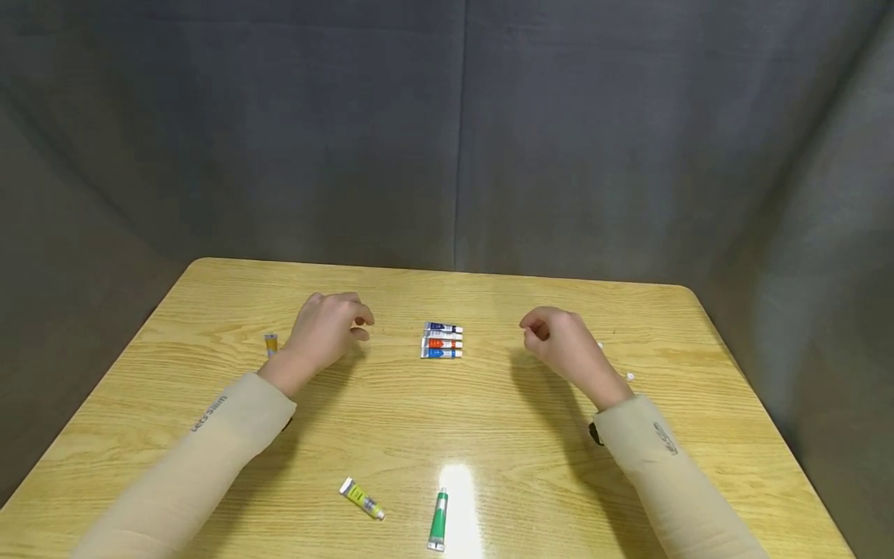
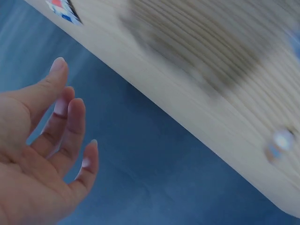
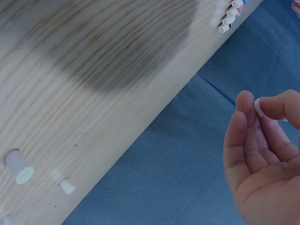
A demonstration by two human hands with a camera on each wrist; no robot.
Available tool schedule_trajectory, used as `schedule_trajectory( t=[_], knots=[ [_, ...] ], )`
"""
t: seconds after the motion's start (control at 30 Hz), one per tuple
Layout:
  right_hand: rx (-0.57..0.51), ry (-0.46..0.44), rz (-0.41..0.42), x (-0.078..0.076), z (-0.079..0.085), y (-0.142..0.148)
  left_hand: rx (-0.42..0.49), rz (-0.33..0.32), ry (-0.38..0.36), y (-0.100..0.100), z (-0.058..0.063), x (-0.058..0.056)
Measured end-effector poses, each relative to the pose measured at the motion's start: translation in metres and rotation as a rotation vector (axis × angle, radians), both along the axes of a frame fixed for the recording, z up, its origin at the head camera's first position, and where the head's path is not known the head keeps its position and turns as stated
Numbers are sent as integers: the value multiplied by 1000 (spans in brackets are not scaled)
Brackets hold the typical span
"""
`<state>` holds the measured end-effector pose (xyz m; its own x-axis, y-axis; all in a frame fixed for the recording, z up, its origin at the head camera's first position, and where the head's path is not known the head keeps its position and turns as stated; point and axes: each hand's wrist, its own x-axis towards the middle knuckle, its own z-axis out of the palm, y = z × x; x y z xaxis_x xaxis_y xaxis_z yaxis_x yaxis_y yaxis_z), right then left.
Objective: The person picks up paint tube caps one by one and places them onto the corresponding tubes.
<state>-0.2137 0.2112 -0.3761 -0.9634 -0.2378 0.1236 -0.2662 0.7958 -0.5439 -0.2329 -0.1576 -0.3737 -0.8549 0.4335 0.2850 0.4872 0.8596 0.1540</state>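
Note:
My right hand (image 1: 569, 348) is raised over the right side of the table, pinching a small white cap (image 3: 258, 108) between thumb and fingertip. Over the left side hovers my left hand (image 1: 324, 332), its fingers loosely bent around nothing. Between the two hands, several small paint tubes lie side by side in a stack-like row: a dark blue tube (image 1: 443, 328), a white tube (image 1: 443, 335), a red-orange tube (image 1: 441, 344) and a blue tube (image 1: 441, 353). An orange-yellow tube (image 1: 271, 344) lies beside the left wrist, partly hidden behind it.
Near the front edge lie a yellow tube (image 1: 362, 498) and a green tube (image 1: 438, 520). Loose white caps (image 1: 630, 376) rest right of my right hand; the right wrist view shows a larger cap (image 3: 19, 167) and a smaller cap (image 3: 67, 186). A dark curtain (image 1: 447, 140) hangs behind the wooden table (image 1: 391, 427).

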Motion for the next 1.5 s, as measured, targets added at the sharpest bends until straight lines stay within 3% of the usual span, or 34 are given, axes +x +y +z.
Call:
schedule_trajectory(
  t=[0.3,0.6,0.77,0.97,1.23,1.5],
  knots=[
    [-30,53,17,7,0,4,-18,43,-42,-57,-1,7],
    [-47,102,42,11,-5,9,-25,7,-156,-97,-11,7],
    [-55,120,65,14,-5,8,-15,-74,-173,-116,-19,7],
    [-57,143,89,18,-6,8,-23,-108,-177,-125,-31,7],
    [-42,159,72,21,-7,11,0,-41,-164,-128,-37,8],
    [-60,126,23,22,-5,13,29,33,-224,-128,-34,9]
  ],
)
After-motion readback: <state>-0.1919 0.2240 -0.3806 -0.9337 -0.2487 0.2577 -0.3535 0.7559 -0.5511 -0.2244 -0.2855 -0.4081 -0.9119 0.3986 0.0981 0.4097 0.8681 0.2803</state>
